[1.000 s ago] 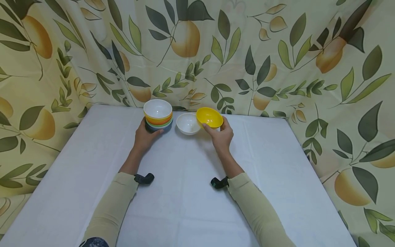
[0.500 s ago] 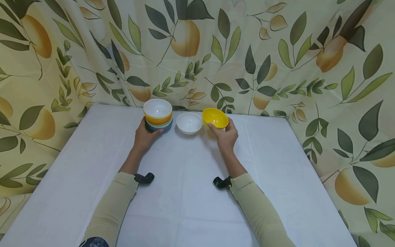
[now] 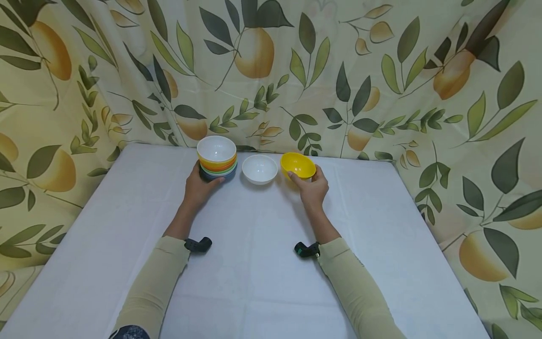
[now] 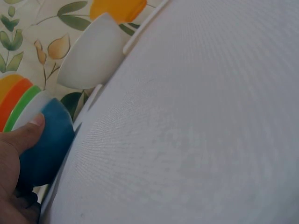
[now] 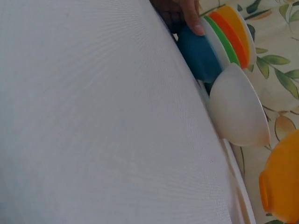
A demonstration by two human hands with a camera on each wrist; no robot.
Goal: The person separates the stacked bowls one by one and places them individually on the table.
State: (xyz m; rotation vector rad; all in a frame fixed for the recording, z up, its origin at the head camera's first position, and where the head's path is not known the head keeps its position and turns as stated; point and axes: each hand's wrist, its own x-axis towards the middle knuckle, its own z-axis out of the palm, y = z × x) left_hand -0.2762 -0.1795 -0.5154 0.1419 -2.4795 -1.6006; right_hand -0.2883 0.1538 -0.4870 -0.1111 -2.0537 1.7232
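In the head view my left hand (image 3: 201,184) grips a stack of nested bowls (image 3: 217,157) at the back of the table. Its thumb lies against the blue bottom bowl (image 4: 49,144); white, green, orange and yellow bowls sit inside, with a white one on top. Just right of the stack, a single white bowl (image 3: 260,170) stands upright on the table. Beyond it my right hand (image 3: 312,188) holds a yellow bowl (image 3: 298,165) by its side, thumb at the front. The right wrist view has this yellow bowl's foot apart from the tabletop; the right hand is out of that view.
A white cloth (image 3: 254,263) covers the table, whose back edge runs close behind the bowls. Behind and at both sides hangs a curtain (image 3: 372,70) printed with fruit and leaves. Dark wrist cameras (image 3: 198,245) sit at both cuffs.
My right hand has carried the yellow bowl rightward and slightly down, from overlapping the white bowl's rim to a spot beside it. The left hand and the stack have stayed still.
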